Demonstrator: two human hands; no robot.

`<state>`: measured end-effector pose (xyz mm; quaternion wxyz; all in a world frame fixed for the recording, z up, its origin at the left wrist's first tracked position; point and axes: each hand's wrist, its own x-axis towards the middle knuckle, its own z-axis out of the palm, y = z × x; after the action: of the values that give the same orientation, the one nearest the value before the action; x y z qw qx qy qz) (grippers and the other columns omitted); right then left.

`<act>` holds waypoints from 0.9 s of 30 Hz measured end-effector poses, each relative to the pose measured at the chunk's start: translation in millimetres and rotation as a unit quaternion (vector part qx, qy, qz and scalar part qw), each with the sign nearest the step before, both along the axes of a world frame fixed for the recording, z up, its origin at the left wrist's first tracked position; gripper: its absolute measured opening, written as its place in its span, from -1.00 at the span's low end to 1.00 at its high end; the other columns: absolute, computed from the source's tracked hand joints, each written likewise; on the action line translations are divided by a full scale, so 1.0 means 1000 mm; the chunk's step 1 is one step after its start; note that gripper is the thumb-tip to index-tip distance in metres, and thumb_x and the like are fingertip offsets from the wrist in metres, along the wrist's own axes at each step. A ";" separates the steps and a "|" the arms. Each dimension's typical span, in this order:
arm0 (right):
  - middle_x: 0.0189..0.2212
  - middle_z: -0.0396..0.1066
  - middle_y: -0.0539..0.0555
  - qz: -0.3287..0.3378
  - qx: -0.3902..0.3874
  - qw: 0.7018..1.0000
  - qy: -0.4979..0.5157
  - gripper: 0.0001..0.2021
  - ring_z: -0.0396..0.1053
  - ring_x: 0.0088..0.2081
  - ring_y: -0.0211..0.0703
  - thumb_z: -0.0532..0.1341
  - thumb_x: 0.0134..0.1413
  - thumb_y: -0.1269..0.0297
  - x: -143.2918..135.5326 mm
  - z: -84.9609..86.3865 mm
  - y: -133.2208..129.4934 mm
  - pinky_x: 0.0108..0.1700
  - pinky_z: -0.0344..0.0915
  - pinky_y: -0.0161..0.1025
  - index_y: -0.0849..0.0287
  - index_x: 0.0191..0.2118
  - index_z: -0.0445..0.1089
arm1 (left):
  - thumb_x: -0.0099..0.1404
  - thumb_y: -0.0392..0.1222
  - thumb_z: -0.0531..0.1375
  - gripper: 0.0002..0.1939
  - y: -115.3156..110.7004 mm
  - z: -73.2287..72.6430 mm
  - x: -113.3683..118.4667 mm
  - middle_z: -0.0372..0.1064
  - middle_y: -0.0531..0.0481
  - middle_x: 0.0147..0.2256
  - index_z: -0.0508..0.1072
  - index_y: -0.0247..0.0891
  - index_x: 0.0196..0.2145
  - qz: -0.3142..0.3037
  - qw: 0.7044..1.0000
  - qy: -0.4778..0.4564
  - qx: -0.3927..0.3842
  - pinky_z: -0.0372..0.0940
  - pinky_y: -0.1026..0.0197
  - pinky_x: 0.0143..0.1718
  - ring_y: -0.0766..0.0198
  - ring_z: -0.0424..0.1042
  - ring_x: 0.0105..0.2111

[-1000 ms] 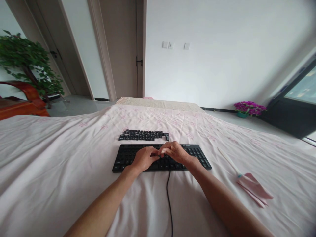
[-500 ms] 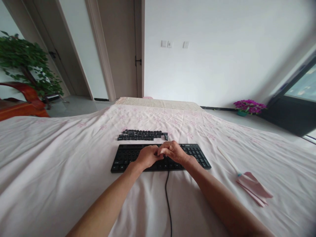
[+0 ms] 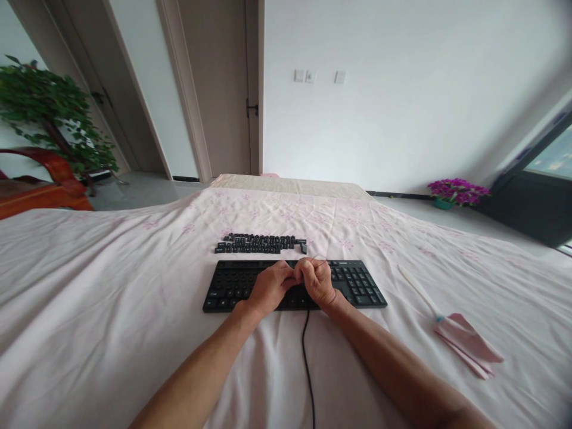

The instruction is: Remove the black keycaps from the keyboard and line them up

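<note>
A black keyboard [image 3: 353, 285] lies on the floral cloth, its keycaps gone across much of the left and middle part. Above that middle part my left hand [image 3: 270, 287] has its fingers bent together against my right hand; what they pinch is hidden. My right hand [image 3: 316, 280] is closed in a fist, and a thin wire loop [image 3: 319, 258], perhaps of a keycap puller, shows over its knuckles. Behind the keyboard, loose black keycaps [image 3: 261, 244] lie in rows. The keyboard's cable [image 3: 307, 363] runs toward me between my forearms.
A pink cloth duster [image 3: 467, 342] with a white handle lies on the right of the pale floral cloth [image 3: 134, 286]. Beyond are a leafy plant [image 3: 49, 113], a wooden armrest [image 3: 49, 173], a door [image 3: 218, 89] and purple flowers [image 3: 458, 189] by the wall.
My right hand has turned and closed into a tighter fist, and the wire loop now shows over it. My left hand has shifted slightly, its wrist higher. The whole view has drifted a little.
</note>
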<state>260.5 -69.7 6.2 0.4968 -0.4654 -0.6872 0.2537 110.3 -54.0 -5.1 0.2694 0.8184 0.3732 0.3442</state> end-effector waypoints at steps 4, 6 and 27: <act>-0.62 0.31 0.05 0.020 0.042 0.998 -0.039 -0.45 0.29 -0.51 -0.23 -0.14 0.27 -0.01 0.002 0.003 0.000 -0.32 0.28 -0.28 0.15 -0.63 0.28 | 0.10 -0.28 0.25 -0.94 0.003 -0.003 -0.003 0.37 0.05 -0.34 0.46 -0.18 -0.41 0.005 1.000 -0.020 -0.006 0.23 0.26 -0.25 0.26 0.36 -0.31; -0.56 0.36 0.07 0.012 0.068 0.994 -0.087 -0.45 0.32 -0.43 -0.19 -0.16 0.27 -0.02 0.004 0.008 -0.001 -0.23 0.28 -0.24 0.14 -0.58 0.32 | 0.04 -0.36 0.26 -0.86 0.004 -0.005 -0.003 0.38 0.06 -0.36 0.45 -0.20 -0.39 0.007 0.999 -0.036 -0.016 0.24 0.25 -0.25 0.26 0.37 -0.32; -0.55 0.43 -0.04 -0.041 -0.136 0.952 -0.272 -0.80 0.35 -0.46 -0.24 0.23 0.00 0.13 0.016 0.018 0.012 -0.44 0.08 -0.38 0.13 -0.38 0.51 | -0.03 -0.42 0.32 -0.37 0.008 -0.008 -0.005 0.33 -0.02 -0.21 0.34 -0.15 0.03 0.095 0.960 -0.238 -0.111 0.38 0.22 -0.25 0.34 0.46 -0.38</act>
<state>276.0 -58.1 24.2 0.2327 -0.6076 -0.7357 0.1883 105.1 -45.7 -13.6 0.4054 0.6384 0.4102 0.5097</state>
